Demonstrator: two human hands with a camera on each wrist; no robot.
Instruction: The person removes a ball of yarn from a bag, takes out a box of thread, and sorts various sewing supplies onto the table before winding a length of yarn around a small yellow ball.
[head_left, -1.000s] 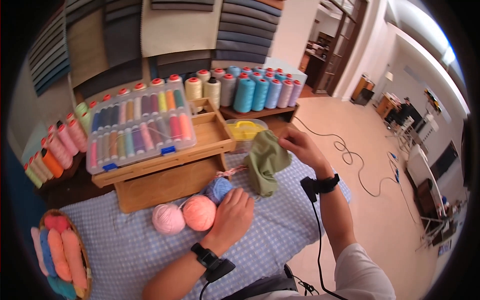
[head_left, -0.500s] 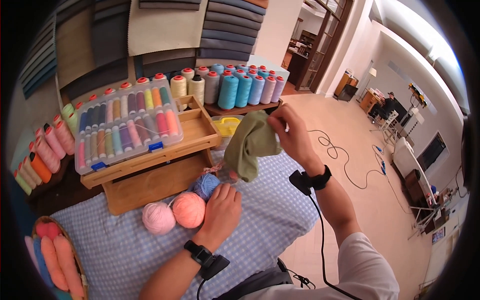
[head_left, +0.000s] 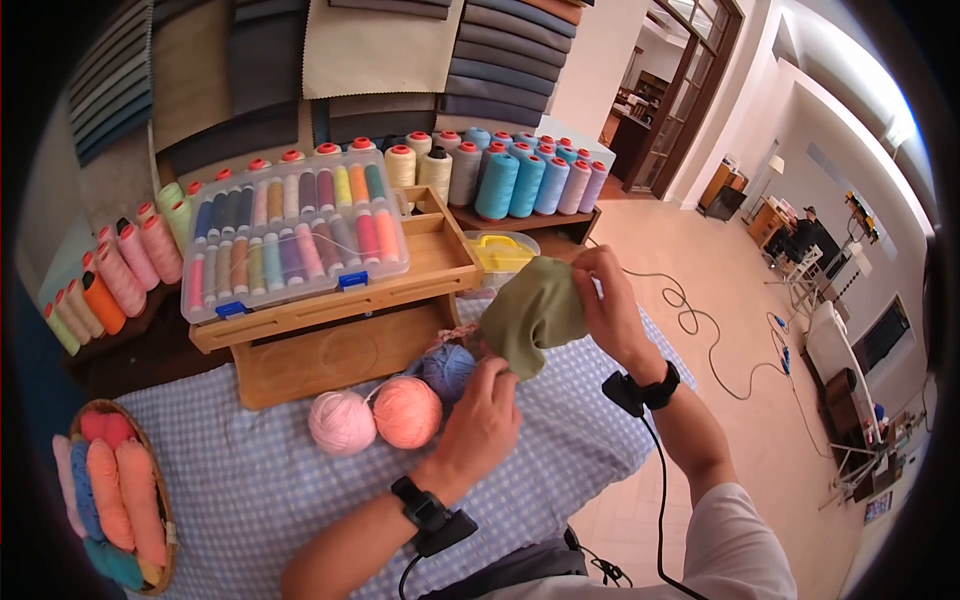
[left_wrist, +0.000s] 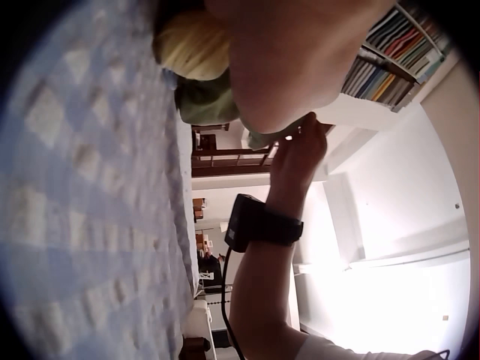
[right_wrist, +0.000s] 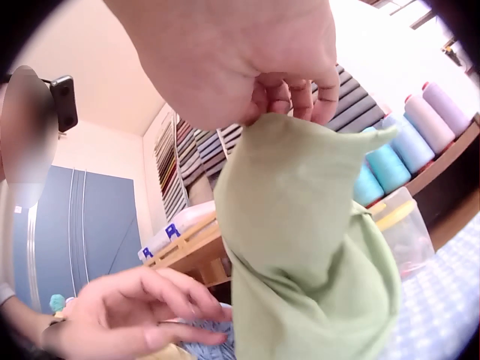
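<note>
A soft olive-green cloth [head_left: 535, 310] hangs in folds above the table. My right hand [head_left: 610, 305] pinches its upper edge between thumb and fingers, as the right wrist view shows from close up. My left hand [head_left: 485, 425] is at the cloth's lower side, with loosely bent fingers [right_wrist: 180, 296] right beside the hanging fabric and nothing between them. Just left of that hand sits a blue yarn ball [head_left: 447, 372], next to an orange yarn ball [head_left: 407, 411] and a pink one [head_left: 341, 422]. A pink-and-white braided cord [head_left: 458, 333] lies behind the blue ball.
A wooden organizer [head_left: 440, 255] carries a clear case [head_left: 300, 235] of small thread spools. Behind it stand several thread cones [head_left: 495, 187]. A yellow-handled clear box [head_left: 503, 252] is beyond the cloth. At the left is a basket [head_left: 165, 500] of yarn on the checked tablecloth [head_left: 270, 510].
My left hand has risen from beside the blue yarn ball toward the cloth's lower edge. The right hand keeps its pinch on the cloth. The head view has swung left, then back right.
</note>
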